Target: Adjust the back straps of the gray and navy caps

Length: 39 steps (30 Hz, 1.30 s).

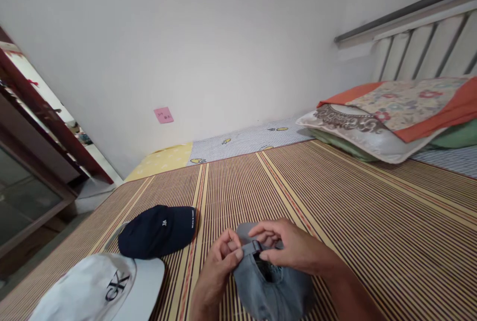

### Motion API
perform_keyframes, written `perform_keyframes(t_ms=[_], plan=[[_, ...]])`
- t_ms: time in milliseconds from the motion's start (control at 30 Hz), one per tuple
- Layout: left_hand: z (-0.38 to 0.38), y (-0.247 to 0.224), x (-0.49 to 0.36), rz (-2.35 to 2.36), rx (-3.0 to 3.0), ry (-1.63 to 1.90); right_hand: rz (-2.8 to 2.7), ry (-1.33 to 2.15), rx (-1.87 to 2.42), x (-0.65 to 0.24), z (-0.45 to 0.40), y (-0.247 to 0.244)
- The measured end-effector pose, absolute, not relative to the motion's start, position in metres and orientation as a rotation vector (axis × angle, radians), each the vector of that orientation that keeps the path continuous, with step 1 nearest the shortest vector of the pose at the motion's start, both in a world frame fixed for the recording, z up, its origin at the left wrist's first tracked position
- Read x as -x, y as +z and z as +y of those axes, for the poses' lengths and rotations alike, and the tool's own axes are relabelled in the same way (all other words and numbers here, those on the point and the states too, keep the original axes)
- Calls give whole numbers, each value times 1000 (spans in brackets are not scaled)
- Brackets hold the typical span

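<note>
A grey-blue baseball cap (274,293) lies on the mat with its back opening and adjusting strap turned up towards me. My left hand (219,264) pinches the strap's left end between thumb and fingers. On the other side of the dark buckle (256,247), my right hand (294,246) is curled around the strap, thumb in front and fingers behind. Part of the cap's brim shows beyond the strap. To the left rest a navy cap (149,234) with small white lettering and a white cap (82,291) marked CK; neither hand touches them.
A striped bamboo mat (238,187) covers the bed. Pillows (372,134) with an orange floral cover (402,102) are piled at the right, near a radiator (425,47). A pink note (163,115) is on the white wall. Dark-framed furniture (30,197) stands at far left.
</note>
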<state>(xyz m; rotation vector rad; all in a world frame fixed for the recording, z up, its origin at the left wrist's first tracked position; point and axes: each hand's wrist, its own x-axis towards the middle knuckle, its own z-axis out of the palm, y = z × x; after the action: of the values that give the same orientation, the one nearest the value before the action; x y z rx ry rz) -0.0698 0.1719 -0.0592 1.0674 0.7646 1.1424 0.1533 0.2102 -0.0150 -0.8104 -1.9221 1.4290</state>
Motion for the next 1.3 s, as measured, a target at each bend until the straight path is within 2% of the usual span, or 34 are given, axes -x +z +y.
perform_keyframes(t_ms=[133,267,433,800,1067,1300], plan=[[171,-58,72,739,-1030,1130,-1902,1600,856,-162,219,-29],[171,-59,75,767,-1037,1072,-1828,1726,710,-165,223,-35],[171,-61,76,867,-1033,1035,-1845,1683,587,-166,225,-32],[170,-57,73,888,-1145,948,-1826,1637,658,-167,227,-34],[170,-59,74,883,-1131,984,-1763,1812,563,-166,225,-37],[170,-61,77,870,-1082,1025,-1881,1722,648,-173,226,-36]])
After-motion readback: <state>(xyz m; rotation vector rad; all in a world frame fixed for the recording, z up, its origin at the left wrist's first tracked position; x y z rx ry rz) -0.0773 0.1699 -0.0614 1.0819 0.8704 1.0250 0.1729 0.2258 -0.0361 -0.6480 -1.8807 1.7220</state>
